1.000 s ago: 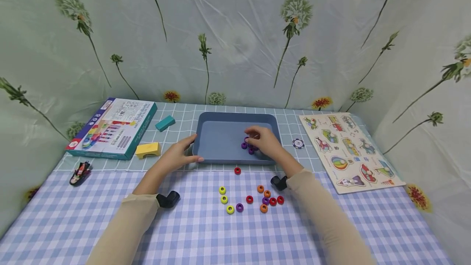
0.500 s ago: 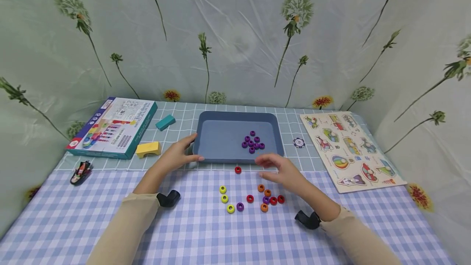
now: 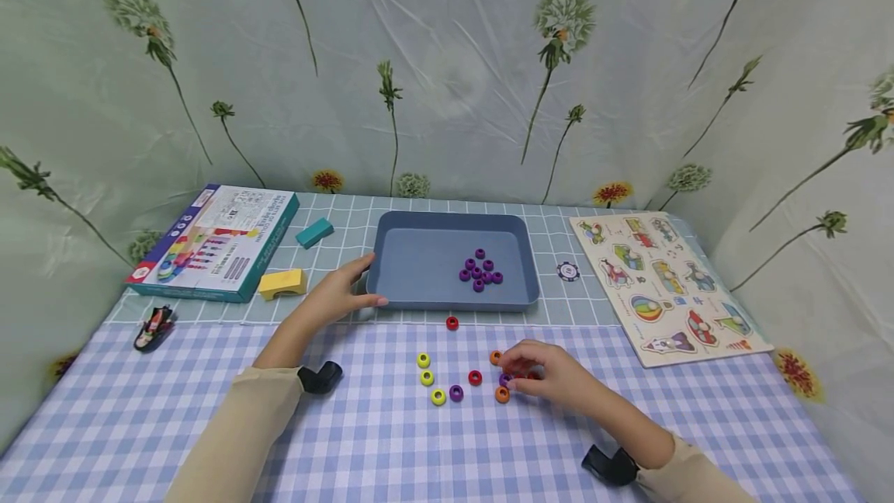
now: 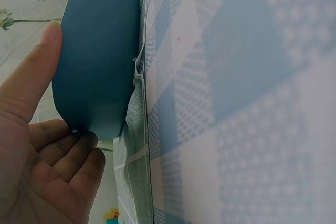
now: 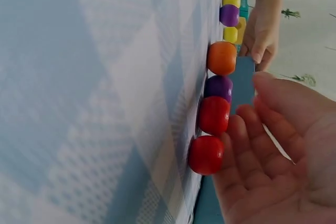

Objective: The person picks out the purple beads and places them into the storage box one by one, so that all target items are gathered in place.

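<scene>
A shallow blue-grey tray (image 3: 419, 262) holds several purple beads (image 3: 477, 272) towards its right side. My left hand (image 3: 338, 295) rests at the tray's front left corner. In the left wrist view its thumb lies at the tray's rim (image 4: 100, 51), the other fingers against the corner. My right hand (image 3: 552, 371) is low over the cluster of loose beads, thumb and fingers apart around a purple bead (image 5: 218, 87). An orange bead (image 5: 222, 57) and two red beads (image 5: 213, 115) stand beside it. No bead is visibly pinched; the fingers partly hide the cluster in the head view.
Yellow beads (image 3: 427, 378), a purple bead (image 3: 456, 393) and red beads (image 3: 475, 378) lie left of my right hand. A boxed toy (image 3: 216, 243), yellow block (image 3: 282, 283), teal block (image 3: 314, 232) and toy motorbike (image 3: 154, 328) stand left. A chip (image 3: 568, 272) and puzzle board (image 3: 667, 286) lie right.
My right hand has left the purple beads in the tray, drawn back over the front rim and come down at the loose beads. The left hand has stayed at the tray's corner.
</scene>
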`<state>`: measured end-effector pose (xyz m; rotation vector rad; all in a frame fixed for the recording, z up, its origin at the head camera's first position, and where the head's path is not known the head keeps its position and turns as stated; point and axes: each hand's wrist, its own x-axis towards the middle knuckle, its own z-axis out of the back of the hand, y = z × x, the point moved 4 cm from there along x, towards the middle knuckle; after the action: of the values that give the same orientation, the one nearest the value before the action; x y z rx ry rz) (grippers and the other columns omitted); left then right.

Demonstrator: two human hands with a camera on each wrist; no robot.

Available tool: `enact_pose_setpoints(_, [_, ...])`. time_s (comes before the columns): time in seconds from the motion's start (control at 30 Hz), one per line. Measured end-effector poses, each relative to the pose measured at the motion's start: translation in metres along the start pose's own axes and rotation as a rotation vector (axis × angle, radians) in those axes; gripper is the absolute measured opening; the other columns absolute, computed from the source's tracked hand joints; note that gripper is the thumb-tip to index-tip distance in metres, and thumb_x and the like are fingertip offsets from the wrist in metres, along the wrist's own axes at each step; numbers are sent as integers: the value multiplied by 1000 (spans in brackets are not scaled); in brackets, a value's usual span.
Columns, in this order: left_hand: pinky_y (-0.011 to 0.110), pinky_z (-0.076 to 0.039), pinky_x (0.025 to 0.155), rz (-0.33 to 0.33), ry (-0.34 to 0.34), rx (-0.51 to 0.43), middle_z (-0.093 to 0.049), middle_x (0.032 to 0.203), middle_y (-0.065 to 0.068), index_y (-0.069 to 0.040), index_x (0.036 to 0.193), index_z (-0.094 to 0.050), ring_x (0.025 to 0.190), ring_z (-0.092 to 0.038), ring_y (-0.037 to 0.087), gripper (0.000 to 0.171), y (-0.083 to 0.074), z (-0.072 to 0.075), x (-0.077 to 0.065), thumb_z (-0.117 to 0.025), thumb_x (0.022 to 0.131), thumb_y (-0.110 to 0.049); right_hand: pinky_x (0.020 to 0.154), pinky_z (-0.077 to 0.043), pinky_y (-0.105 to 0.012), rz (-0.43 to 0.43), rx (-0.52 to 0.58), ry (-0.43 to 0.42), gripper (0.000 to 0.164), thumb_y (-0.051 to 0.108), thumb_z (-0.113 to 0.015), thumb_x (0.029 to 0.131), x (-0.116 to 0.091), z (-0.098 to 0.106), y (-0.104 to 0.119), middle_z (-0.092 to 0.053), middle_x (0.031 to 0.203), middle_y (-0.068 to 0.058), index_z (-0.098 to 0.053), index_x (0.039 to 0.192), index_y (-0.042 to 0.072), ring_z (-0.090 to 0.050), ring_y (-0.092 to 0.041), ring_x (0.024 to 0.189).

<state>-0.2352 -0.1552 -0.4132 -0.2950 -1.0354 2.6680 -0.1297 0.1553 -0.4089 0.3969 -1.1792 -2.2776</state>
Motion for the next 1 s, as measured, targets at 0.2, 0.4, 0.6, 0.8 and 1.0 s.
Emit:
enact_pose_setpoints(0.2, [41, -27, 92, -6, -1, -3, -21, 133, 13, -7, 132, -18, 117, -26, 29, 92, -2, 0, 0, -64, 63, -46, 66, -45, -22, 23, -98, 18, 19, 14, -62, 73, -2, -2, -2, -55, 91, 8, -59, 92, 16, -51, -6, 75])
enact_pose_setpoints(0.4, [41, -27, 92, 8, -1, 5, -21, 134, 13, -8, 132, -18, 117, -25, 29, 92, -1, 0, 0, -63, 63, -48, 76, -42, -24, 8, -197, 30, 21, 15, -62, 73, -1, -3, -1, -54, 93, 14, -60, 93, 20, -48, -3, 85])
enact_pose_setpoints(0.6, [42, -27, 92, 7, 0, 12, -20, 134, 13, -9, 133, -17, 117, -26, 30, 93, -1, 0, -1, -62, 62, -50, 79, -41, -24, 57, -244, 41, 19, 13, -62, 74, 0, -5, 2, -54, 92, 15, -61, 91, 20, -48, -2, 88])
enact_pose_setpoints(0.8, [42, -28, 91, 14, -2, 3, -21, 133, 14, -8, 132, -18, 117, -26, 30, 93, -2, 0, -3, -63, 62, -50, 76, -42, -22, 56, -254, 42, 16, 13, -61, 75, 2, -6, 3, -54, 91, 15, -62, 89, 19, -49, -2, 85])
enact_pose_setpoints(1.0, [42, -28, 91, 16, -2, 2, -21, 133, 14, -8, 132, -18, 117, -26, 30, 93, -3, 1, -3, -63, 62, -49, 66, -45, -19, -12, -125, -9, 17, 10, -61, 74, 2, -2, 2, -54, 91, 9, -61, 90, 14, -51, -4, 75])
